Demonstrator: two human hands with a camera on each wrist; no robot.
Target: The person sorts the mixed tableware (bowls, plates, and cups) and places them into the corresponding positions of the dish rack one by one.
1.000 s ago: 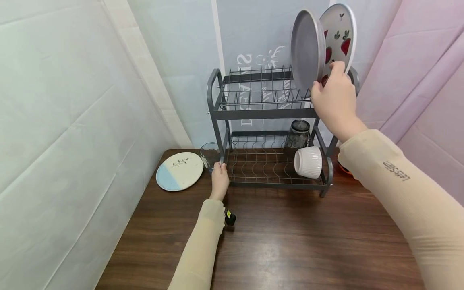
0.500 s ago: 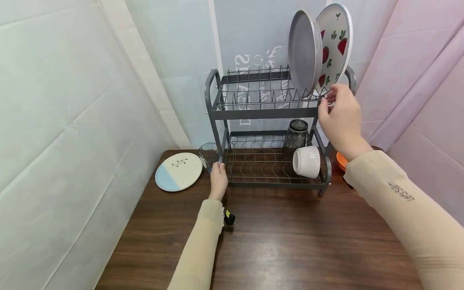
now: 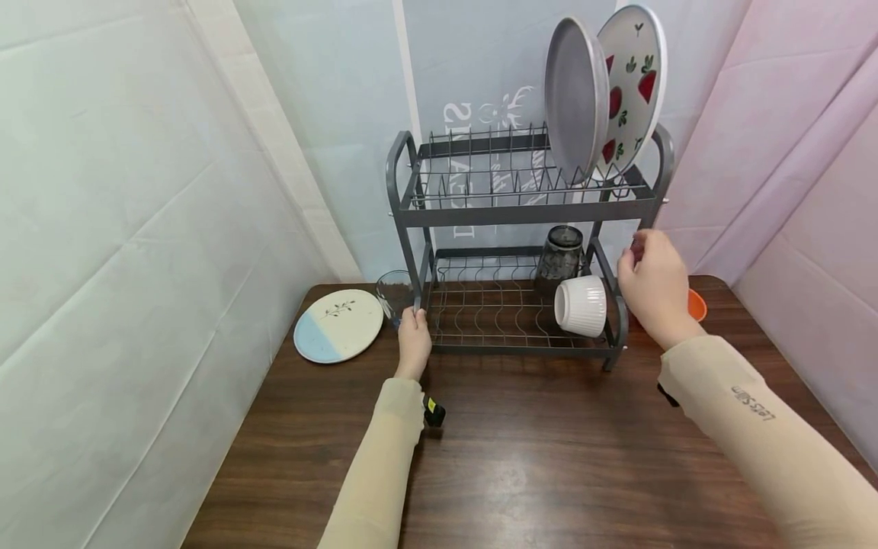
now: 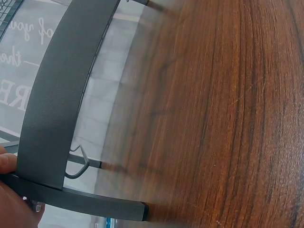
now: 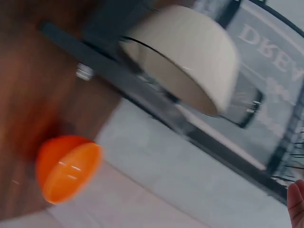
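A grey two-tier dish rack (image 3: 528,216) stands on the wooden table. My left hand (image 3: 414,345) grips its front left leg low down; in the left wrist view the thumb and part of that hand (image 4: 18,204) show against the frame. On the upper tier, toward the right, a grey plate (image 3: 571,99) and a white plate with red strawberries (image 3: 638,84) stand on edge. My right hand (image 3: 655,286) is in the air by the rack's right side, fingers loosely bent and holding nothing. Near it, a white ribbed cup (image 3: 581,306) lies tilted on the lower tier.
Behind the cup sits an upside-down dark glass (image 3: 559,263). An orange bowl (image 3: 696,305) is on the table right of the rack, partly behind the right hand. To the left lie a blue-and-cream plate (image 3: 339,324) and a clear glass vessel (image 3: 391,290).
My right hand has let go of the strawberry plate, which stays in the rack, and has moved down along the right side. The orange bowl has come into sight. My left hand keeps its place.
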